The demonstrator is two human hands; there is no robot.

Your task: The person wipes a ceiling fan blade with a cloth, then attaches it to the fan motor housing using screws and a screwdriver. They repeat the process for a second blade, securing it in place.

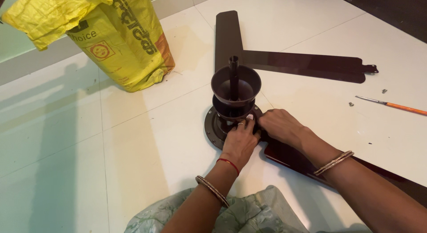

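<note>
Both hands work at the fan motor [222,122] on the floor: left hand [240,142] and right hand [280,126] have fingers curled closed on its near rim, seemingly seating a blade [302,159]. Fastening likely needs the screws [384,91] right of the motor.

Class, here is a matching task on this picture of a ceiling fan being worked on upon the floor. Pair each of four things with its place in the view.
Things:
1. yellow sack
2. screwdriver with orange handle
3. left hand
4. right hand

Places:
A. on the floor at the far right, near loose screws
B. standing at the upper left
C. on the rim of the fan's round motor housing, below the stacked cups
D. where a dark blade meets the housing

Pairs: 1-B, 2-A, 3-C, 4-D
</note>
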